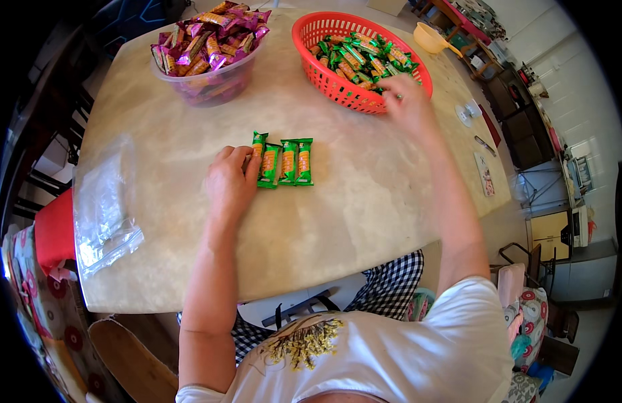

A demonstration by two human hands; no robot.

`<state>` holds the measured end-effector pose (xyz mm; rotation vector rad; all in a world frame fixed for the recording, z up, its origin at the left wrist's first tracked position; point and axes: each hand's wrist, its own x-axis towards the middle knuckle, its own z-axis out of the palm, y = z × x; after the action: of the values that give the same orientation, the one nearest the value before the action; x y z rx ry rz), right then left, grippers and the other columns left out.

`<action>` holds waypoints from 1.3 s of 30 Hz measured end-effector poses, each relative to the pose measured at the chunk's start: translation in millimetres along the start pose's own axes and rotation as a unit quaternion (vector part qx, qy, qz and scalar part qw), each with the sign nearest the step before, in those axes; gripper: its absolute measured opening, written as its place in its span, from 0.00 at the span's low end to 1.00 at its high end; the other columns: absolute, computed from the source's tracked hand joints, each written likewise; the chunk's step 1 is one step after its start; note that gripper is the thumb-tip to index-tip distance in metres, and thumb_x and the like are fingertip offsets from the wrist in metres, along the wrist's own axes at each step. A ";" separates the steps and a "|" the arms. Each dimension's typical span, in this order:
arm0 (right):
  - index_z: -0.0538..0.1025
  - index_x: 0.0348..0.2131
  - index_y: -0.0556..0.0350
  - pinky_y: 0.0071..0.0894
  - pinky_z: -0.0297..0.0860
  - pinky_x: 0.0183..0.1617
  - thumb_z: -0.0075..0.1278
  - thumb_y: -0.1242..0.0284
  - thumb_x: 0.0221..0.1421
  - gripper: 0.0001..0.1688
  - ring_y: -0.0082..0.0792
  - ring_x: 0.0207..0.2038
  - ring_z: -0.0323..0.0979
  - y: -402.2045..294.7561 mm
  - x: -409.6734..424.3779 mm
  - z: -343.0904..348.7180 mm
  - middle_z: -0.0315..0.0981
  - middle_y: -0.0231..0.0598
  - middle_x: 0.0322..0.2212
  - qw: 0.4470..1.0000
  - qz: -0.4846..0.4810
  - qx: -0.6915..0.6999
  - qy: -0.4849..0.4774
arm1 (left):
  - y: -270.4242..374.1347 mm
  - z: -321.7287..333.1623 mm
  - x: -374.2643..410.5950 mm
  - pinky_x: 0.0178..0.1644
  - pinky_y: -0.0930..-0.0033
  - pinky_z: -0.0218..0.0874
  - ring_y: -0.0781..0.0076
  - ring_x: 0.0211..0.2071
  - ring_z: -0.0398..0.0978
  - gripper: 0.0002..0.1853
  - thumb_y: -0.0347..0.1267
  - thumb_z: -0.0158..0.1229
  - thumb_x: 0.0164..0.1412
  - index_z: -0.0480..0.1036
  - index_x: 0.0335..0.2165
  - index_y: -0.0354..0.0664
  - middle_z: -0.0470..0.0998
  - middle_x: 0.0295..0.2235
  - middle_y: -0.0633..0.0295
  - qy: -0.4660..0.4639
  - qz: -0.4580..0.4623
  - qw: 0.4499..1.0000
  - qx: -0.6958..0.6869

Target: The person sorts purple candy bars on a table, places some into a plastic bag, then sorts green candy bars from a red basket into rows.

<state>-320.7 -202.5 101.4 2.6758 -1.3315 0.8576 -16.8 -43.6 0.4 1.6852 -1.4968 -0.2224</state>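
Observation:
Several green-and-orange wrapped snack bars (288,162) lie side by side, upright to my view, near the middle of the table. My left hand (233,171) rests at their left end, its fingers on the leftmost bar (258,143), which sits slightly higher than its neighbour. My right hand (407,101), blurred, is over the near right rim of a red plastic basket (336,89) heaped with the same kind of green bars (358,56). Whether its fingers hold a bar cannot be told.
A clear plastic tub (210,85) piled with purple-wrapped bars (210,38) stands at the back left. Clear zip bags (106,211) lie along the left edge. At the right are a yellow plastic dipper (430,38), a small clear cup (469,112), a knife-like tool (485,145) and a patterned flat object (484,174).

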 end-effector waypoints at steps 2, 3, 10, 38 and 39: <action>0.78 0.39 0.48 0.41 0.71 0.43 0.52 0.69 0.52 0.13 0.42 0.43 0.74 51.7 24.4 -15.4 0.74 0.43 0.42 0.986 0.150 -0.037 -0.066 | 2.0 2.2 0.6 0.34 0.57 0.65 0.56 0.30 0.74 0.07 0.33 0.60 0.55 0.77 0.31 0.42 0.75 0.27 0.57 -0.005 0.000 1.000 0.003; 0.78 0.40 0.47 0.42 0.71 0.44 0.53 0.66 0.52 0.14 0.41 0.44 0.74 65.3 35.2 -18.8 0.74 0.43 0.43 0.971 0.182 -0.097 -0.117 | 1.5 2.7 0.8 0.34 0.57 0.65 0.56 0.30 0.74 0.07 0.34 0.60 0.55 0.77 0.31 0.43 0.75 0.27 0.58 -0.006 0.000 1.000 0.006; 0.72 0.50 0.43 0.46 0.71 0.48 0.56 0.55 0.51 0.29 0.38 0.50 0.73 70.4 66.1 4.8 0.74 0.38 0.48 0.848 0.278 -0.348 -0.288 | 1.6 0.3 1.4 0.35 0.57 0.65 0.57 0.31 0.74 0.07 0.35 0.60 0.56 0.77 0.31 0.44 0.75 0.27 0.59 -0.017 -0.008 1.000 0.016; 0.77 0.38 0.56 0.36 0.65 0.52 0.45 0.88 0.41 0.22 0.42 0.48 0.67 -63.1 -73.9 35.7 0.70 0.41 0.40 0.958 -0.104 0.092 -0.250 | -4.0 2.9 -1.4 0.35 0.59 0.65 0.58 0.32 0.75 0.11 0.38 0.56 0.59 0.77 0.35 0.43 0.75 0.30 0.59 -0.018 0.002 0.999 0.036; 0.77 0.39 0.55 0.36 0.65 0.52 0.46 0.87 0.41 0.22 0.42 0.48 0.67 -62.9 -76.8 46.7 0.70 0.41 0.40 0.970 -0.131 0.065 -0.192 | -4.9 3.1 -1.5 0.35 0.59 0.65 0.58 0.32 0.75 0.11 0.38 0.56 0.59 0.77 0.35 0.43 0.75 0.30 0.59 -0.017 0.001 0.999 0.037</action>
<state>-289.2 -119.2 37.5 3.1438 -0.9577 0.4259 -15.5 -44.1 -5.4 1.7464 -1.5485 -0.1984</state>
